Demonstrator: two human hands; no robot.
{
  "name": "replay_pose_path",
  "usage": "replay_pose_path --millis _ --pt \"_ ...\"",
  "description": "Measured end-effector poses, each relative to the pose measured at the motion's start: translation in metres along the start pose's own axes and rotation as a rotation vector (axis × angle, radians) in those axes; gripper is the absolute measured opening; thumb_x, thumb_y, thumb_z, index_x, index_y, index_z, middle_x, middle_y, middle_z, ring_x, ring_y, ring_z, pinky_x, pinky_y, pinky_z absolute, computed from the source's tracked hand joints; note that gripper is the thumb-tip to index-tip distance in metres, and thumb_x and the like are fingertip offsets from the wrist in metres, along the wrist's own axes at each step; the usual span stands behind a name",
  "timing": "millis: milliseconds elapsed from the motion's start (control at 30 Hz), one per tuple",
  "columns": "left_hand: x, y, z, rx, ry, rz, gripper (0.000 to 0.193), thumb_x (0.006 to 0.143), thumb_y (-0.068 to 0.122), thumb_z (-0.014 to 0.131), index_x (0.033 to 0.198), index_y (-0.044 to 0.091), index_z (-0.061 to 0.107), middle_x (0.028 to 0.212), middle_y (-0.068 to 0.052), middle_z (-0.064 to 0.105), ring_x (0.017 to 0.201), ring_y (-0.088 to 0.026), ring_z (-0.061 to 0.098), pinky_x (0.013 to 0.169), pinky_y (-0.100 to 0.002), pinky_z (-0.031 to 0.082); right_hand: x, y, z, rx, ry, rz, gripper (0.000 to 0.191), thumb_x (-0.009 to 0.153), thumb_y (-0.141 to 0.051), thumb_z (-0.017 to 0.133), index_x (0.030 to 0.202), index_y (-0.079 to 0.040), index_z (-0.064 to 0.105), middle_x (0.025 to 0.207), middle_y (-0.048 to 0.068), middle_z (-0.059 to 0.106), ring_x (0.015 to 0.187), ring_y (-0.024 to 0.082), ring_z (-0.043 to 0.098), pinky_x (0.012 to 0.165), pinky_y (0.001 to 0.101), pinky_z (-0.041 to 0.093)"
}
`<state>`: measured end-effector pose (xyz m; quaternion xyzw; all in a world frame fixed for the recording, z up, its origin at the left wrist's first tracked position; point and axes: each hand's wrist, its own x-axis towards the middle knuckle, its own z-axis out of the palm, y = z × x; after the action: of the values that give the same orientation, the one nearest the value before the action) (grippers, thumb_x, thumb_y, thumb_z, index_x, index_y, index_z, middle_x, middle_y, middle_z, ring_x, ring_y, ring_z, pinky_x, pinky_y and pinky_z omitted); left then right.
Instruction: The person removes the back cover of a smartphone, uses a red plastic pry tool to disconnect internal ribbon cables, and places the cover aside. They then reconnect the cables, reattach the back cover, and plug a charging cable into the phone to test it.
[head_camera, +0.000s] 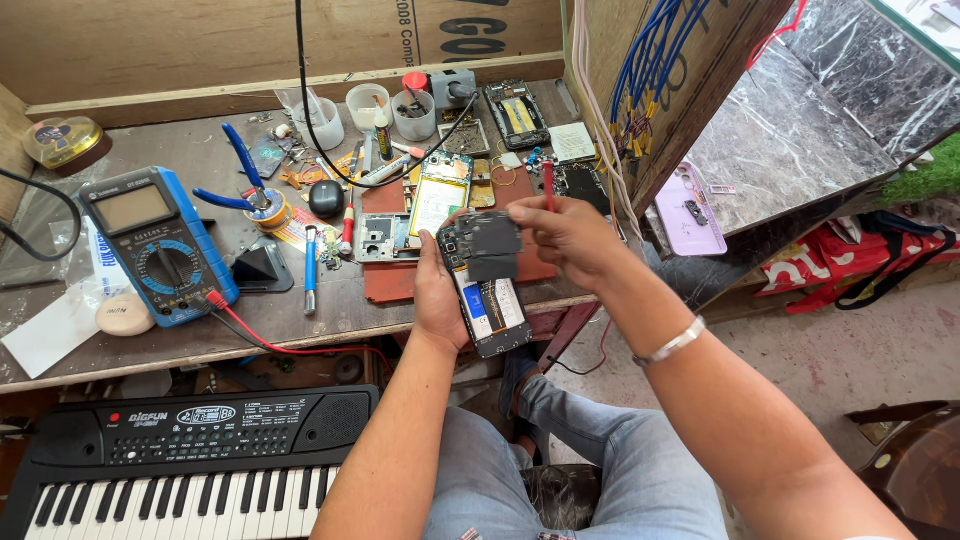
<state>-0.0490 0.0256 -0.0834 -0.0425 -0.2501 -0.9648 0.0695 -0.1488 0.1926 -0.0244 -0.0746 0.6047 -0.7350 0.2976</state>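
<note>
From the head view, the left hand (440, 295) was wrapped around an opened phone (490, 300) with its back off, held just over the front edge of the table (120, 345), and the right hand (562, 238) was pinching a dark inner cover plate (490, 245) at the phone's top end while also gripping a red-handled tool (548, 185) that stuck up between its fingers. So both hands were full, none spread wide. Looked to me like the teardown stage, with that plate lifting away from the board; I'd say the next bit called for a steady pull without snagging anything under it, though I couldn't tell if any flex was attached. The table was a proper mess: a blue multimeter (160, 245) on the left with a red lead (290, 348) trailing off the edge, blue-handled pliers (235, 175), a red work mat (400, 275) with another stripped phone (438, 195) on it, and small white cups (367, 105) of bits at the back. Below the table sat a black electronic keyboard (180, 460). Off to the right was a marble-look counter (800, 140) carrying a lilac phone case (688, 210), and blue wires (650, 60) hung down a wooden panel.
</note>
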Motion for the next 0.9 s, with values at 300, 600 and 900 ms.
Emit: replay_pose_path --millis 300,600,900 --pt "0.007 -0.011 -0.008 -0.100 -0.077 0.014 0.063 0.107 0.062 0.034 0.141 0.013 0.053 0.133 -0.019 0.062 0.120 -0.038 0.064 0.097 -0.057 0.055 -0.079 -0.023 -0.136 0.067 0.220 -0.069 0.019 0.091 -0.017 0.074 0.104 -0.007 0.065 0.078 -0.006 0.057 0.055 0.003 0.042 0.046 0.0202 0.030" --pt "0.004 -0.020 0.007 -0.072 -0.034 0.011 0.058 0.111 0.060 0.031 0.142 0.017 0.053 0.139 -0.019 0.060 0.123 -0.037 0.061 0.102 -0.057 0.052 -0.079 -0.078 -0.239 -0.339 0.675 -0.323 0.011 0.089 -0.017 0.078 0.097 -0.009 0.074 0.077 -0.007 0.066 0.054 0.005 0.044 0.049 0.0238 0.033" --pt "0.003 -0.022 0.011 -0.021 -0.018 0.025 0.059 0.110 0.061 0.031 0.141 0.017 0.054 0.139 -0.019 0.060 0.122 -0.036 0.061 0.101 -0.056 0.052 -0.046 -0.075 -0.212 -1.567 0.634 -0.774 0.010 0.094 -0.022 0.077 0.098 -0.013 0.077 0.100 0.005 0.070 0.080 0.032 0.069 0.071 0.0439 0.055"
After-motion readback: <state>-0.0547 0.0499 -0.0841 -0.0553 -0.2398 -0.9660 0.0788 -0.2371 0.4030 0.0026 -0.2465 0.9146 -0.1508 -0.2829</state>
